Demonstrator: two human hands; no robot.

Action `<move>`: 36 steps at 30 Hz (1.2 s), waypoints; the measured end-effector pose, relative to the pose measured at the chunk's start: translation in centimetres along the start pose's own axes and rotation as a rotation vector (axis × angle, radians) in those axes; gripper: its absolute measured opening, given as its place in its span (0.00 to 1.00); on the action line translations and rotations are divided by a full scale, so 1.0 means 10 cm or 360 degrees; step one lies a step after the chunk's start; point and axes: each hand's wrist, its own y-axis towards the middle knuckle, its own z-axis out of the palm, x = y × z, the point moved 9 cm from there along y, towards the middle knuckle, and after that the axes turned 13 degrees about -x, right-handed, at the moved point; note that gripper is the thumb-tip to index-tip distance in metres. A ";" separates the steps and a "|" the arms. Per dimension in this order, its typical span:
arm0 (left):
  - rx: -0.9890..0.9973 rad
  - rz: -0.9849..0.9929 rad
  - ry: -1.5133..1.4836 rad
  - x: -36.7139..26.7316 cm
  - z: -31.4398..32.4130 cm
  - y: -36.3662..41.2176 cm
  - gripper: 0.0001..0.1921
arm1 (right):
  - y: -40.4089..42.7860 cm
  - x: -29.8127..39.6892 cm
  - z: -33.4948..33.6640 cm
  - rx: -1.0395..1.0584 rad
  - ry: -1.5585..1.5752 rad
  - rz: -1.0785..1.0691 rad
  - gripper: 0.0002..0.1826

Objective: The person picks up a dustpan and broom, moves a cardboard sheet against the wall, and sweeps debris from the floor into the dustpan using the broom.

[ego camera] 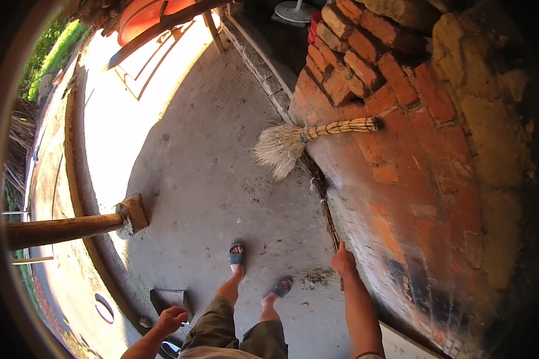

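Observation:
My right hand (344, 261) is closed around the thin dark handle of a twig broom (325, 202), which runs up along the foot of the brick wall. Its far end passes beneath a pale straw hand broom (337, 131), whose bound handle lies towards the bricks and whose bristles fan out over the concrete floor. At lower left my left hand (172, 317) has its fingers loosely curled, seemingly without anything in them. Just beyond it on the floor is a dustpan-like scoop (168, 295), partly hidden by the hand.
A brick wall (413, 179) with stacked loose bricks (361, 67) rises on the right. A wooden post (67, 229) stands on a stone base at left. An orange basin (146, 18) and wooden frame are at upper left. Dirt (316, 276) lies near my right foot.

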 end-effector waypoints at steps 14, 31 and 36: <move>-0.0022 -0.0199 -0.0338 0.64 -0.02 0.01 0.13 | -0.98 0.01 -0.51 0.0393 -0.0758 -0.0484 0.30; -0.0192 -0.0561 -0.0677 1.23 -0.08 -0.30 0.13 | 0.67 4.14 -0.20 -0.0351 -0.0464 -0.0947 0.35; -0.0290 -0.0607 -0.0880 1.52 -0.04 -0.41 0.12 | 0.05 2.91 0.78 -0.0026 -0.0936 -0.0966 0.32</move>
